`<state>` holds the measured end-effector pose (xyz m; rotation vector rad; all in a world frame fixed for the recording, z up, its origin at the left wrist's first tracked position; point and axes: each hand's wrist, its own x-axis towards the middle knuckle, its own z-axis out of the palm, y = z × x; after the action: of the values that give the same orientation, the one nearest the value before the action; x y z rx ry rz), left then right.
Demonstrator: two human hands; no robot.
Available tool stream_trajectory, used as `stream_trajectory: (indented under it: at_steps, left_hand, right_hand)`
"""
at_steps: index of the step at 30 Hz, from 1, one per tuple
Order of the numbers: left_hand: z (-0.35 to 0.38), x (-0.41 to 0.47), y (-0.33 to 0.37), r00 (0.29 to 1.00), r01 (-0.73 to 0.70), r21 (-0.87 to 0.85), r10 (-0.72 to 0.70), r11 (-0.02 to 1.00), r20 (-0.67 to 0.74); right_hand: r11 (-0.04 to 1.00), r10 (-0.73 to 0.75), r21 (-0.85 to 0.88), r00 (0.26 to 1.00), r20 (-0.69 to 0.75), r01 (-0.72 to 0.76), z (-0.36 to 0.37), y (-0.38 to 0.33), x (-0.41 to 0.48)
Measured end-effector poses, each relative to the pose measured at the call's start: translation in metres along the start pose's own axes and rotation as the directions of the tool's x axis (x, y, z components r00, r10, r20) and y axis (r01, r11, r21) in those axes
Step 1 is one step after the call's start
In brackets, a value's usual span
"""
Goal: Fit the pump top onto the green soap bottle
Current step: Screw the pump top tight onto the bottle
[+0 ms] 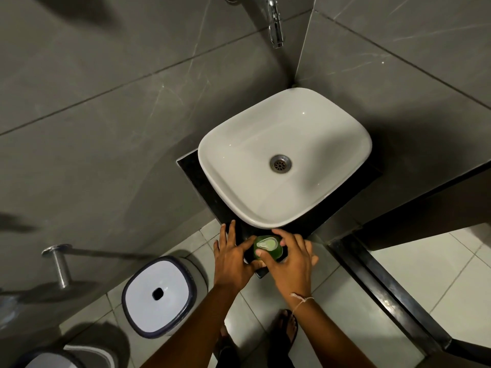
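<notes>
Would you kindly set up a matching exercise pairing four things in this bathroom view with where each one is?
Things:
1. green soap bottle
2. drain
3. tap
4. bin

Places:
A. on the wall above the basin
B. on the floor, left of the arms
C. between the hands, left hand and right hand, on the dark counter
D. in the basin's bottom

Pairs: 1-C, 2-D, 3-A, 4-B

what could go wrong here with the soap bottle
The green soap bottle stands at the front corner of the dark counter, so a sideways push from the hands (left hand, right hand) could tip it to the floor. The pump top may also seat crooked, since the fingers partly hide it.
</notes>
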<state>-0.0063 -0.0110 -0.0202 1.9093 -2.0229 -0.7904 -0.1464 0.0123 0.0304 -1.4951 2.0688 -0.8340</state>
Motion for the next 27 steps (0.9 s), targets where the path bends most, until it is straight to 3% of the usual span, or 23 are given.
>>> stream_trajectory:
  at_steps: [2,8,13,19,25,27]
  left_hand:
    - [0.0,0.0,0.0,1.0,0.003,0.008,-0.003,1.0,0.003]
    - [0.0,-0.001,0.001,1.0,0.001,0.002,-0.002,1.0,0.007]
    - [-0.001,-0.001,0.002,1.0,0.005,0.022,-0.005,1.0,0.015]
    - [0.0,-0.002,0.004,1.0,0.006,0.018,-0.005,1.0,-0.015]
    - [0.002,0.0,0.002,1.0,0.001,0.04,-0.001,0.999,-0.013]
    - [0.003,0.0,0.002,1.0,0.0,0.045,0.001,0.999,-0.01]
  right_hand:
    - [0.998,-0.046,0.04,0.999,-0.006,0.046,-0.002,0.004,-0.004]
    - [0.997,0.048,-0.063,0.998,-0.032,-0.05,0.002,-0.009,0.006]
    - [0.996,-0.085,-0.001,0.996,0.017,0.085,-0.006,0.004,-0.001]
    - [1.0,0.014,0.026,0.999,-0.047,-0.013,-0.003,0.0,0.007]
    - [0.997,-0.069,0.017,0.997,0.041,0.069,-0.004,0.009,0.004]
    - [0.999,-0.027,0.018,1.0,0.014,0.027,-0.005,0.011,0.006]
